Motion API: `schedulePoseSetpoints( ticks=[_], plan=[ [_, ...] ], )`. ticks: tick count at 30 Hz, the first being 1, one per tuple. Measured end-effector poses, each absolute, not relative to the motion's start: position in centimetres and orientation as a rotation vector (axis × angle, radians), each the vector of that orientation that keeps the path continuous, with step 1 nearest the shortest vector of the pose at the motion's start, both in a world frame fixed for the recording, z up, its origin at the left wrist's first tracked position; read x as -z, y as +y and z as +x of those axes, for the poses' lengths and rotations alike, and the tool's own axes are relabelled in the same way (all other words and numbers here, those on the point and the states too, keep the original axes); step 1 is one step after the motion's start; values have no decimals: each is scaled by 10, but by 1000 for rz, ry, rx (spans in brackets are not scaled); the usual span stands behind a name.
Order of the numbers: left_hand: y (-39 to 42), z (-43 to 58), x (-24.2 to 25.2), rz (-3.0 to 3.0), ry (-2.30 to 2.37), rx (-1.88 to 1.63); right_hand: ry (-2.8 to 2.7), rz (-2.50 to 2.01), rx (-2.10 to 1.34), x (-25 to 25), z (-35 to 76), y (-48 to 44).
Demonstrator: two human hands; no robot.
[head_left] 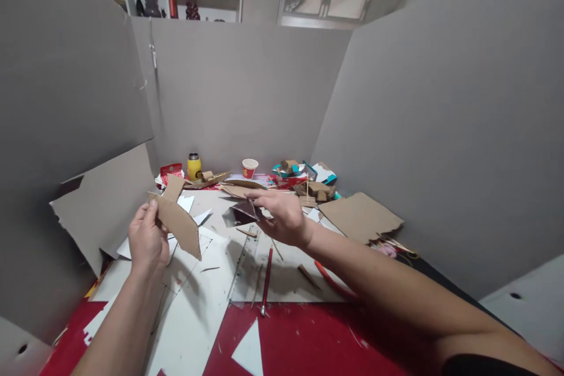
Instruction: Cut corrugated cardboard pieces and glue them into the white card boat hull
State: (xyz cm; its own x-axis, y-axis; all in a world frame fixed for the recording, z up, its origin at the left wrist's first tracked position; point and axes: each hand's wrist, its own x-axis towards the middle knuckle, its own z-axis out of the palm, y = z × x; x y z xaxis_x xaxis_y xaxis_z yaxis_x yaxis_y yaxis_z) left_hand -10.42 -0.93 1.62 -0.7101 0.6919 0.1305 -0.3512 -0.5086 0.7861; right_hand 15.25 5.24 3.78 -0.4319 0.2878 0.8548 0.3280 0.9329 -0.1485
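My left hand [148, 236] pinches a brown cardboard piece [181, 226] with a curved edge, raised above the white sheets on the left. A second narrow strip of cardboard [174, 187] shows behind it; I cannot tell whether the two are joined. Further right, my right hand [282, 216] is closed on a dark, shiny folded piece [243, 213] of triangular form, its fingertips on the upper edge. Below that hand lie a clear ruler [245, 264] and a red pencil [267, 282], on a pale board.
Behind the hands stand a yellow jar [194, 167] and a paper cup [249, 168]. Cardboard scraps [315, 191] pile up at the back right, beside a large flat cardboard sheet [361, 217]. A white paper triangle [250, 349] lies on the red cloth [304, 341]. Grey panels [238, 88] enclose the table.
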Motion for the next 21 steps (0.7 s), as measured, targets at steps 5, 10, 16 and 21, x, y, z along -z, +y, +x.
schedulePoseSetpoints(
  ticks=[5,10,16,21],
  plan=[
    [-8,-104,-15,588,998,-2215,-1927,-590,9,-44,158,58],
    [-8,-106,-16,609,1037,-2205,-2042,-979,-325,-34,144,78],
    [-10,-90,-11,810,1154,-1899,-2297,-1286,-866,18,120,89],
    [-14,-55,11,1053,1301,-1484,-2298,-1342,-1211,32,119,90]
  ],
)
